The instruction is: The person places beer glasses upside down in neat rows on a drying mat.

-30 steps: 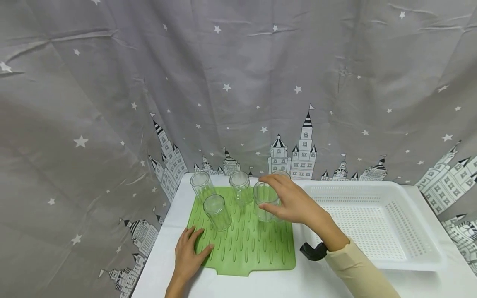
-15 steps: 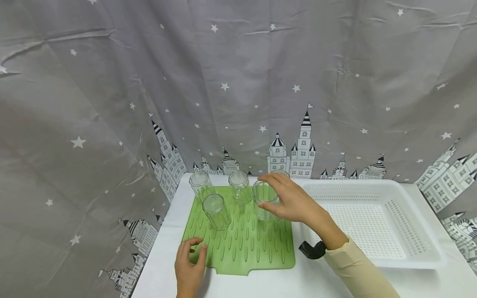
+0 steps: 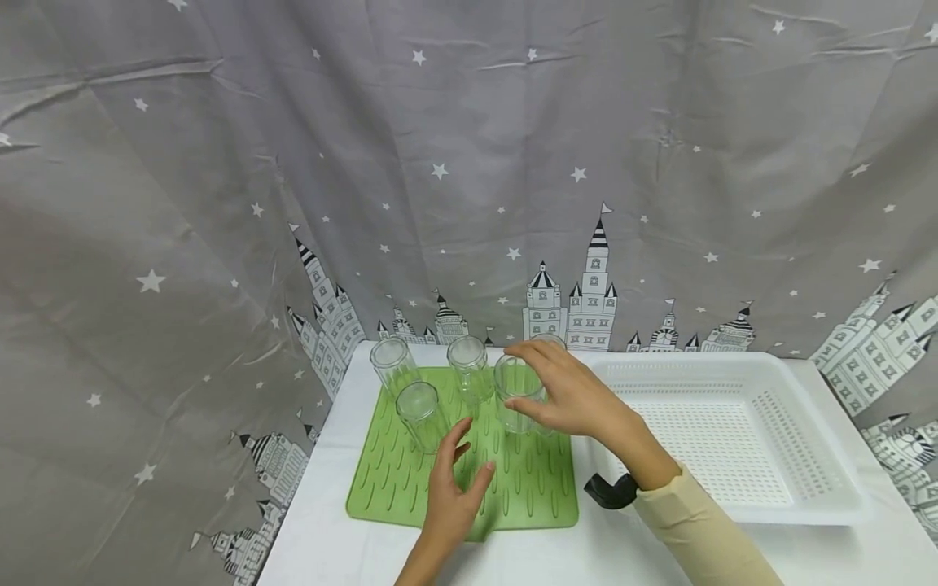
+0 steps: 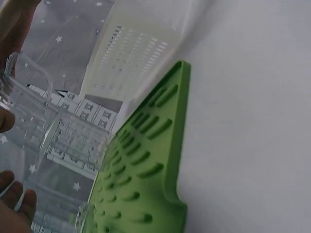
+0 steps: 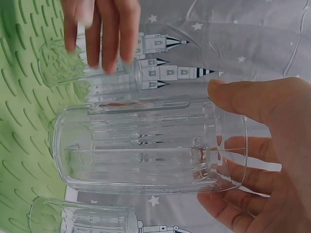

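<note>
My right hand [image 3: 567,395] grips a clear glass mug [image 5: 141,145] at the end away from the mat, thumb on one side and fingers on the other. The mug's handle faces the left hand in the right wrist view. It stands over the right part of a green ridged mat [image 3: 535,492]. My left hand [image 3: 453,496] hovers above the mat's front middle, thumb and fingers apart with nothing between them. Close beyond its fingertips is a glass [image 3: 423,419]. Another glass [image 3: 392,362] and a mug [image 3: 469,366] stand along the back; one more glass [image 3: 550,340] is partly hidden behind my right hand.
A white perforated plastic basket [image 3: 843,464] sits right of the mat, beneath my right forearm in the head view. The white table [image 3: 315,521] ends at a grey curtain [image 3: 454,268] with stars and castles. A black band [image 3: 614,492] is on my right wrist.
My left hand has lifted off the mat's left front corner and moved right, toward the middle. The mat's left front corner now shows. My right hand and the mug stay in place.
</note>
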